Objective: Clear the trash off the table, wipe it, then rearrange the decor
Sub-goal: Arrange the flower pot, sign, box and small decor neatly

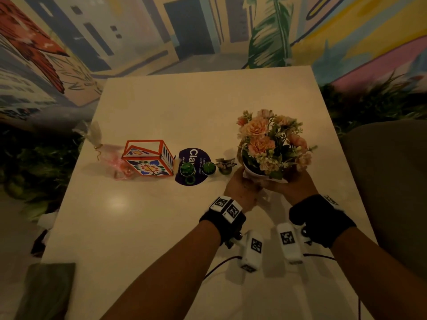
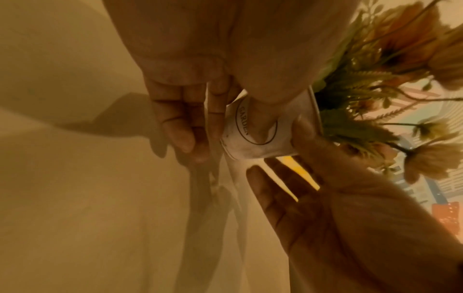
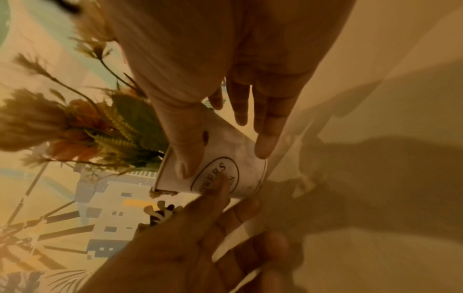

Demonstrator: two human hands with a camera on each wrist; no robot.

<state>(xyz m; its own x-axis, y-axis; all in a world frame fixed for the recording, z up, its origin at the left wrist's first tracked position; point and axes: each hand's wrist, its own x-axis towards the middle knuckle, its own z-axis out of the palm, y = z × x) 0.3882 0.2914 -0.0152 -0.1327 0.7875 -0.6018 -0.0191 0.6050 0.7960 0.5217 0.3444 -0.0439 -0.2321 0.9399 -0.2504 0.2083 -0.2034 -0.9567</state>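
Observation:
A white flower pot (image 1: 251,173) with peach artificial flowers (image 1: 272,139) sits between both hands at the table's right side. My left hand (image 1: 242,184) grips its left side; in the left wrist view the left thumb lies on the oval label of the pot (image 2: 260,136) and the fingers (image 2: 177,126) curl behind its base. My right hand (image 1: 292,184) holds the other side; the right wrist view shows its thumb on the pot (image 3: 240,144) and its fingers (image 3: 265,138) along the far wall. Whether the base touches the table (image 1: 184,107) cannot be told.
Left of the pot stand in a row a small metal figure (image 1: 225,165), two green cactus candles (image 1: 209,167) on a dark round sticker (image 1: 193,155), an orange-framed floral box (image 1: 147,159) and a pink wrapped favour (image 1: 111,158). A grey cloth (image 1: 46,289) lies front left. A chair (image 1: 388,181) stands right.

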